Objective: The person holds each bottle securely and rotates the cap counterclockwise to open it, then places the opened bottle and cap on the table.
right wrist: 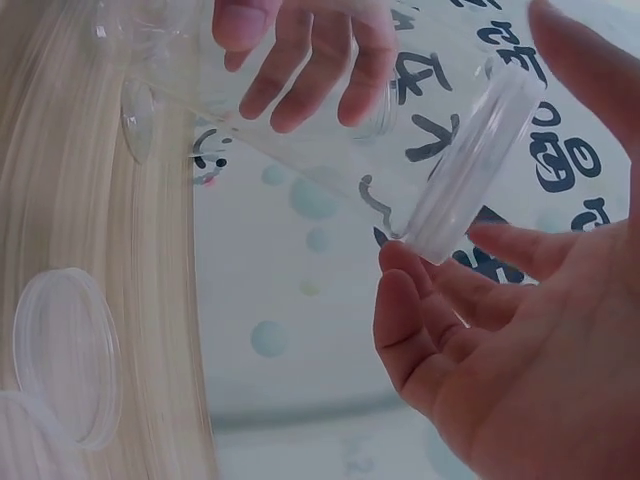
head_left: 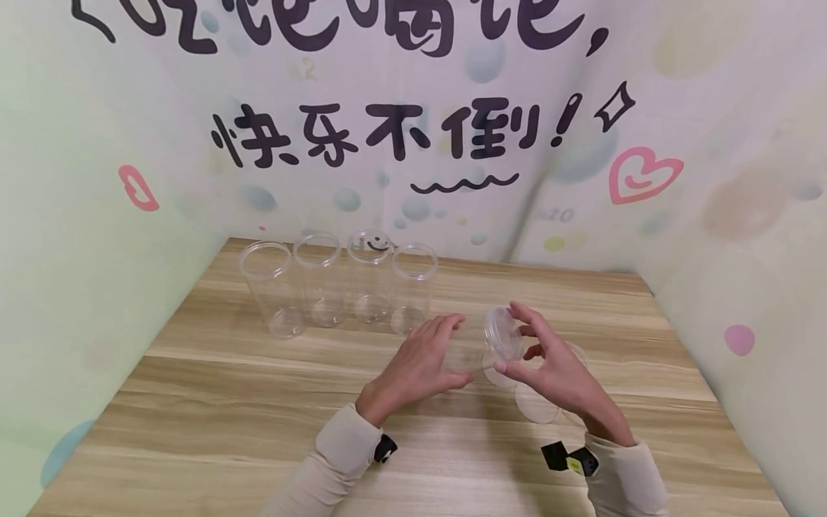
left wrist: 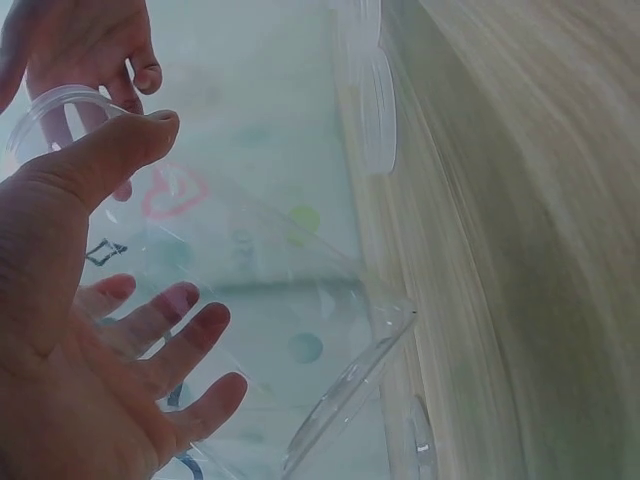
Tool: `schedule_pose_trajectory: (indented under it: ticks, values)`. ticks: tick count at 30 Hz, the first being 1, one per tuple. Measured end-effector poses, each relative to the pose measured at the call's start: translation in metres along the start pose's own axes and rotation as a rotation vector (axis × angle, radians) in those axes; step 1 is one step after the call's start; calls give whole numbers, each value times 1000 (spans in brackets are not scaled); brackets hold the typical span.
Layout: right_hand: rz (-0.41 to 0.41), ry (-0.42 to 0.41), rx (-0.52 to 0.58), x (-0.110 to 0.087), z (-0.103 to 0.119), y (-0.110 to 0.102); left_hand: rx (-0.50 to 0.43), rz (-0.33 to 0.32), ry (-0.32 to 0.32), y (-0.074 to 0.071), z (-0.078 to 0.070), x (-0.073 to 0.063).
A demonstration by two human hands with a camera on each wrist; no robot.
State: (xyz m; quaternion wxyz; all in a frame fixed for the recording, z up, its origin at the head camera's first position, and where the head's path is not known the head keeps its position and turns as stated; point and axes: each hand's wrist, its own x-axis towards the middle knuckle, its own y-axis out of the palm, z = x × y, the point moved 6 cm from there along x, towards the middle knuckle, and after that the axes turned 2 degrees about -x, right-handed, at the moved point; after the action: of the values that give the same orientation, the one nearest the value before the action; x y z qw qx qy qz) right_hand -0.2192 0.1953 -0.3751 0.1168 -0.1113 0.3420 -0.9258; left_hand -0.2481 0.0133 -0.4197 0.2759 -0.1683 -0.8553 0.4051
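A clear plastic jar (left wrist: 345,385) lies tilted between my two hands, its round base showing in the left wrist view. My left hand (head_left: 418,366) holds the jar's side, with the thumb on one side and the fingers on the other. At the jar's mouth, my right hand (head_left: 557,370) grips a clear lid (right wrist: 478,165) by its edge between thumb and fingers. The lid sits over the mouth; whether it is fully seated I cannot tell. Beneath the right hand, several loose clear lids (head_left: 538,403) lie on the table, partly hidden by that hand.
Several uncovered clear jars (head_left: 276,291) stand upright in a row at the back left of the wooden table (head_left: 213,431). A printed wall covering (head_left: 362,194) rises behind the table and along both sides. Another loose lid (right wrist: 68,355) shows in the right wrist view.
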Motion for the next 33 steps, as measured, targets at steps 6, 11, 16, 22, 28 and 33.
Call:
schedule_pose_trajectory:
  ticks: [6,11,16,22,28,33]
  values:
    - [-43,40,9,2,-3,2,20,-14,-1,-1,-1,0]
    - [-84,81,-20,3,-4,0,67,-46,5,-3,-4,0]
    - [-128,91,-76,3,-2,0,143,-91,33,-4,-7,-1]
    - [-133,155,-147,3,0,-1,227,-106,57,-3,-8,-1]
    - [-119,198,-172,3,0,0,295,-102,76,-2,-10,-1]
    - [-99,244,-176,3,-4,3,324,-98,84,-1,-11,-1]
